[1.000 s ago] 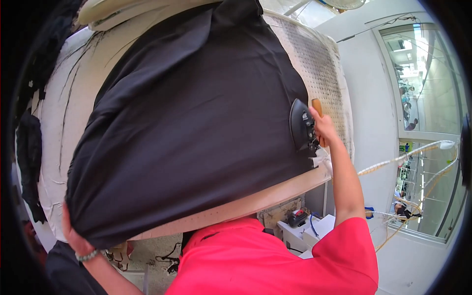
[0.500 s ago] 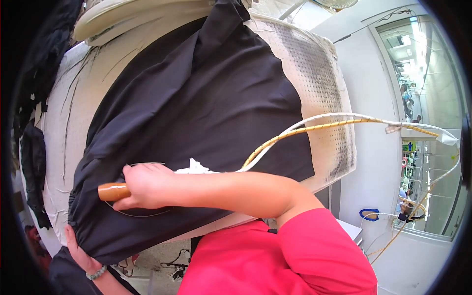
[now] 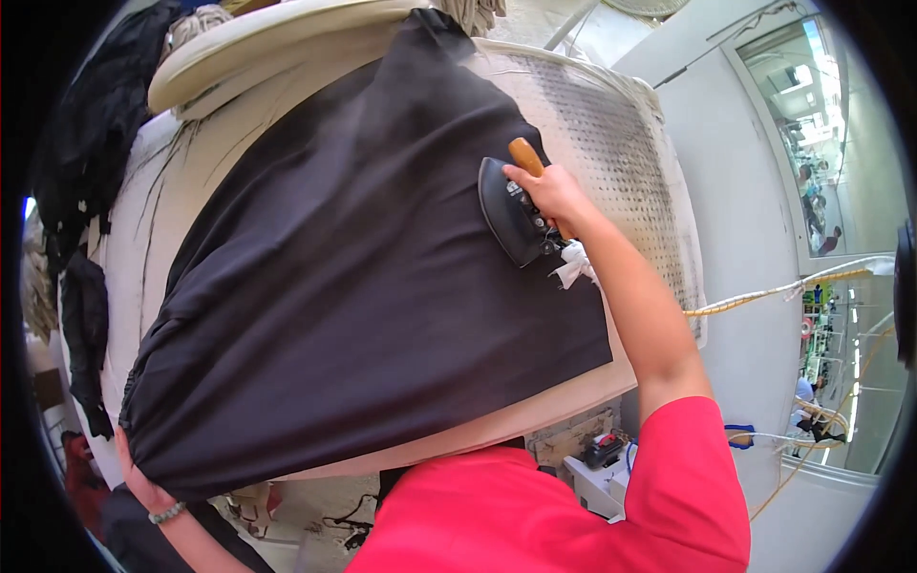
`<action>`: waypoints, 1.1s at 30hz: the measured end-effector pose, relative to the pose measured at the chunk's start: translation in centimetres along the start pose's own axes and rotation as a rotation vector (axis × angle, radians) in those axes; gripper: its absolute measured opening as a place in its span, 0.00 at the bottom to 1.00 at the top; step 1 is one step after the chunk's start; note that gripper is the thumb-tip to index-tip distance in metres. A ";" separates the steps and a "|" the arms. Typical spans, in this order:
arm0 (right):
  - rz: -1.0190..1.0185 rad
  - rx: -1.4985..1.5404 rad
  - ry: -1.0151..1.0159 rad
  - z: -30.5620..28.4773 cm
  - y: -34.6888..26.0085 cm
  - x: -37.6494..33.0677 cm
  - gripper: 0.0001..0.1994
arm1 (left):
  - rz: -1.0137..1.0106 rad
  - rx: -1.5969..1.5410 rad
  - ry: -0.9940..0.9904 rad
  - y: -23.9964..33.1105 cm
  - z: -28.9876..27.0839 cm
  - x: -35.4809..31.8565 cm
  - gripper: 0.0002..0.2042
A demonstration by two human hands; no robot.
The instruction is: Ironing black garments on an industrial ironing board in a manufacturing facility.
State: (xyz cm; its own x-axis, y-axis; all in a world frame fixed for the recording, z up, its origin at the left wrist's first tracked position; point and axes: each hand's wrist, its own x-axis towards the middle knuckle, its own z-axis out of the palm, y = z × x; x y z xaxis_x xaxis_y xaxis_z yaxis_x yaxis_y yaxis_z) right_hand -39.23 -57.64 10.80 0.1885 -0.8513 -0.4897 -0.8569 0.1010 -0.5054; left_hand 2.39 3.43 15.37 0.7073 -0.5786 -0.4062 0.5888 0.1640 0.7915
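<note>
A black garment (image 3: 353,286) with a gathered edge at its left lies spread over a padded pressing table (image 3: 439,444). My right hand (image 3: 559,199) is closed round the wooden handle of an iron (image 3: 506,212), which rests on the garment near its right edge. White cloth (image 3: 573,265) is tied at the iron's rear. My left hand (image 3: 143,482) holds the gathered edge at the near left corner; some of its fingers are hidden by the fabric. Light steam hazes the far part of the garment.
A white and yellow hose (image 3: 745,304) runs right from the iron side. At the far left stands a narrow padded board (image 3: 258,48). Dark cloth (image 3: 86,334) hangs along the left edge. A windowed wall (image 3: 764,191) is on the right, and a small device (image 3: 604,449) sits below the table.
My right hand has carried the iron from the garment's near left to its far right, the hose moving with it. My left hand stays at the near left corner.
</note>
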 end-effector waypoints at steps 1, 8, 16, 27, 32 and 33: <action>-0.026 -0.012 -0.028 -0.2 0.1 0.1 0.32 | 0.000 0.019 0.009 0.4 0.2 0.0 0.18; -0.143 0.009 -0.173 -3.0 2.6 0.3 0.25 | 0.225 0.032 0.292 3.1 1.0 -4.8 0.18; -0.496 0.155 -0.271 -1.3 1.5 0.1 0.19 | 0.953 0.215 1.327 12.1 -15.5 -35.9 0.23; -0.365 -0.178 -0.011 -0.1 8.2 2.2 0.18 | 1.316 0.176 1.968 0.8 -3.9 -68.2 0.21; -0.877 -0.522 0.466 5.9 2.1 -5.1 0.27 | 1.010 0.469 1.575 -3.9 4.2 -53.9 0.14; -1.028 -0.461 0.470 7.9 1.2 -6.9 0.27 | 1.054 0.468 1.499 -5.4 3.8 -51.2 0.11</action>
State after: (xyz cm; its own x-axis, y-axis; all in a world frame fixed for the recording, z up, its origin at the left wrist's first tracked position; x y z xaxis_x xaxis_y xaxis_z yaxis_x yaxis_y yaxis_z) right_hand -37.79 -47.56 7.97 0.7689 -0.5396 0.3430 -0.5184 -0.8401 -0.1594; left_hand -38.44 29.15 33.61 0.5207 0.7209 0.4573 -0.2103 -0.4109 0.8871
